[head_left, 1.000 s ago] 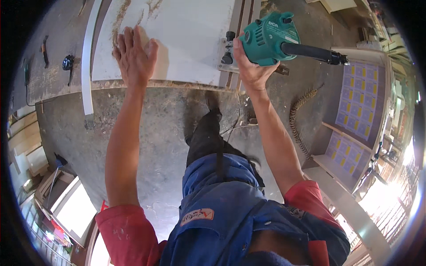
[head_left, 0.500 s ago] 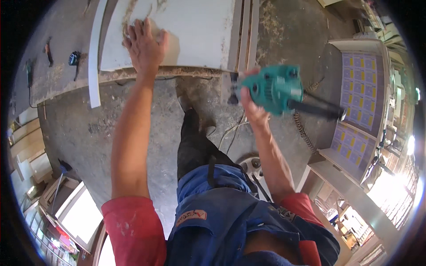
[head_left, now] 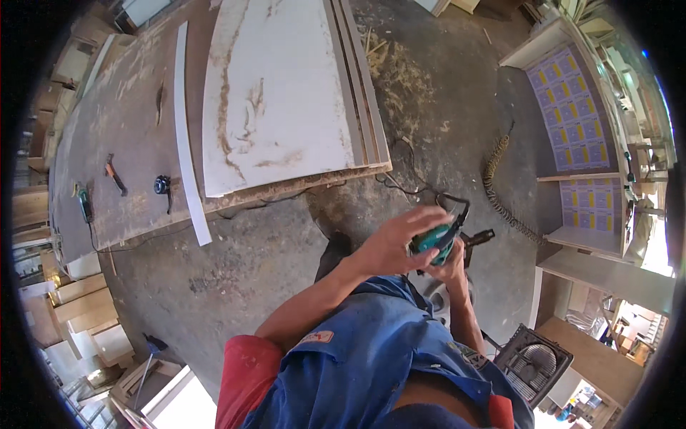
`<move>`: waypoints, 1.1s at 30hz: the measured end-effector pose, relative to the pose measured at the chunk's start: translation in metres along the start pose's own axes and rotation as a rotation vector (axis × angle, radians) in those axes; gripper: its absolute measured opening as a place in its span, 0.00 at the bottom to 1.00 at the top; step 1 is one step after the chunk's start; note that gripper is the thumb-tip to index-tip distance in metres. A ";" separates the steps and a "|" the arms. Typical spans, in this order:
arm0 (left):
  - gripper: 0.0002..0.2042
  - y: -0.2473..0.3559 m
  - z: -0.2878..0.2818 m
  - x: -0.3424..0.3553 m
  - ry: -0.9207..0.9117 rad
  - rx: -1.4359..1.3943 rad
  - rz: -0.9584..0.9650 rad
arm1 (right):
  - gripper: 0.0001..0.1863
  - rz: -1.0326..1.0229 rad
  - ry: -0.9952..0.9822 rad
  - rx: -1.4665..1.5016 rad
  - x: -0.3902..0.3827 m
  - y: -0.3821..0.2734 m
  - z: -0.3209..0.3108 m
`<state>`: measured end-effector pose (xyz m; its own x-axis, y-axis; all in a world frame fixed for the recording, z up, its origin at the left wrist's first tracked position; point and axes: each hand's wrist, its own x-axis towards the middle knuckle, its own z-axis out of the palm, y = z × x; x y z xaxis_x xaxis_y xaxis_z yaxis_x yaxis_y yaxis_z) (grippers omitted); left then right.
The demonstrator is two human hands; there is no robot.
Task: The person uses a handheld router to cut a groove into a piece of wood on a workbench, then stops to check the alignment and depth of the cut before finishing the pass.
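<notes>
In front of my waist I hold a teal corded power tool (head_left: 433, 240) with black parts; its exact kind is largely covered by my fingers. My left hand (head_left: 396, 242) reaches across and wraps over its upper side, thumb near the front. My right hand (head_left: 451, 266) grips the same tool from below and to the right. A black cord (head_left: 457, 204) loops from its upper end, and a black stub (head_left: 480, 237) sticks out to the right. Beyond my hands lies a large white board (head_left: 279, 93) on a brown worktable (head_left: 132, 136), streaked with sawdust.
Left of the board lie a long white strip (head_left: 187, 136), a round black tool (head_left: 163, 185), an orange-handled tool (head_left: 114, 175) and a slim green corded tool (head_left: 85, 206). At right are a coiled hose (head_left: 496, 193), an open cabinet (head_left: 579, 175) and a fan (head_left: 532, 366).
My left hand has left the white board and come to the power tool. My right hand has brought the tool closer to my waist. The view has shifted, showing more of the worktable.
</notes>
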<state>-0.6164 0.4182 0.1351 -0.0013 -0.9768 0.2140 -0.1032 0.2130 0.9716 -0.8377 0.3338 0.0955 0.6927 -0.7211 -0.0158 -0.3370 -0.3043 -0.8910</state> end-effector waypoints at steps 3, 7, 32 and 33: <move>0.24 0.003 0.004 0.002 -0.036 0.012 -0.020 | 0.28 0.075 0.006 -0.019 -0.020 -0.006 -0.006; 0.16 -0.001 0.013 -0.005 -0.027 0.090 0.021 | 0.29 0.087 0.038 -0.082 -0.044 -0.010 -0.008; 0.16 -0.050 -0.005 -0.031 0.465 0.508 -0.045 | 0.25 0.293 0.145 -0.158 -0.068 0.095 0.009; 0.17 -0.057 -0.023 -0.024 0.493 0.534 -0.070 | 0.25 0.374 0.169 -0.201 -0.070 0.111 0.014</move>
<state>-0.5874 0.4301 0.0774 0.4583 -0.8379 0.2966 -0.5577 -0.0113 0.8299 -0.9147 0.3595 -0.0089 0.3917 -0.8908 -0.2305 -0.6728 -0.1064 -0.7321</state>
